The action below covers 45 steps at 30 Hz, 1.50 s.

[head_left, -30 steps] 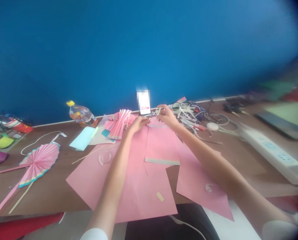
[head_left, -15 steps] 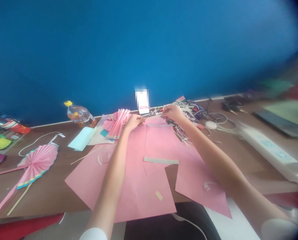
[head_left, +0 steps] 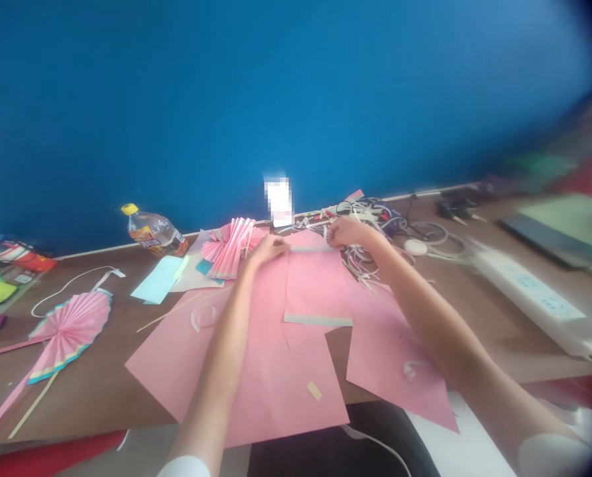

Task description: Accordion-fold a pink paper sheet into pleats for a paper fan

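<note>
Both my arms reach far across the brown table [head_left: 101, 384]. My left hand [head_left: 270, 248] rests with its fingertips on the far edge of a pink paper sheet [head_left: 315, 281]. My right hand [head_left: 348, 232] is closed on a thin pale strip [head_left: 308, 224] that runs leftwards above that edge; the grip is small and blurred. A pleated pink paper bundle [head_left: 231, 246] lies just left of my left hand. Larger pink sheets [head_left: 276, 377] spread under my forearms.
A finished pink paper fan [head_left: 69, 324] on a stick lies at the left. A drink bottle [head_left: 154, 232] lies on its side by the blue wall. Light blue paper [head_left: 159, 278], a tangle of cables and strips [head_left: 375, 222], and a white power strip [head_left: 529, 291] lie around.
My right hand has moved right and down from beside the small upright card to the table, drawing the thin strip out. My left hand stayed at the sheet's far edge.
</note>
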Motion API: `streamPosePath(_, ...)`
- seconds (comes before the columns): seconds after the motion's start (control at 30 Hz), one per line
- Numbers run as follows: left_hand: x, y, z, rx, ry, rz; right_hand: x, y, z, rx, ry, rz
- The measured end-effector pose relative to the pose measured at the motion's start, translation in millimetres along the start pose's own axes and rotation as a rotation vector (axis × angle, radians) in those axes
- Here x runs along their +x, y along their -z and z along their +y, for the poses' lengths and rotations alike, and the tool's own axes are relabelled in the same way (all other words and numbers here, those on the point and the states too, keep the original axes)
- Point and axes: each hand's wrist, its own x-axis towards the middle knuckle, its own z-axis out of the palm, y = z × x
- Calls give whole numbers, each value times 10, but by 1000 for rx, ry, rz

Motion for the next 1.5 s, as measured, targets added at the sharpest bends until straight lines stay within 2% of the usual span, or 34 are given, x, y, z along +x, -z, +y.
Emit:
streamPosePath(0.17,24,-78,62,74,-140,48,-71,32,-57,-127,-85,-86)
streamPosePath(0.23,29,-111,93,62,-176,25,-97,64,-62,-165,-108,-141)
streamPosePath(0.37,31,-161,137,52,-156,-76,-128,114,-49,-191,-131,-214)
streamPosePath(0.5,37,-163,163,96,-134,-111,-142,103,-62,-289,-143,-237)
streamPosePath(0.7,28,-67,142,154,-106,-88,-136,20,-136,-248,-100,-164)
streamPosePath(0.9,-51,138,27,203,-42,-65,-115,-17,-176,-201,-53,-112)
streamPosePath(1.0,-86,219,13,202,-22,-79,-95,-28,-168,-223,-33,-38)
streamPosePath(1.17,-96,249,42,125,-6,25,-63,-55,-171,-168,99,16)
streamPosePath(1.27,-118,282,15,129,32,-43,-59,-45,-173,-136,135,93)
streamPosePath(1.43,-189,381,-62,136,119,-234,-54,-19,-177,-12,179,334)
streamPosePath(1.5,-194,388,-81,153,136,-267,-55,-46,-201,47,207,341)
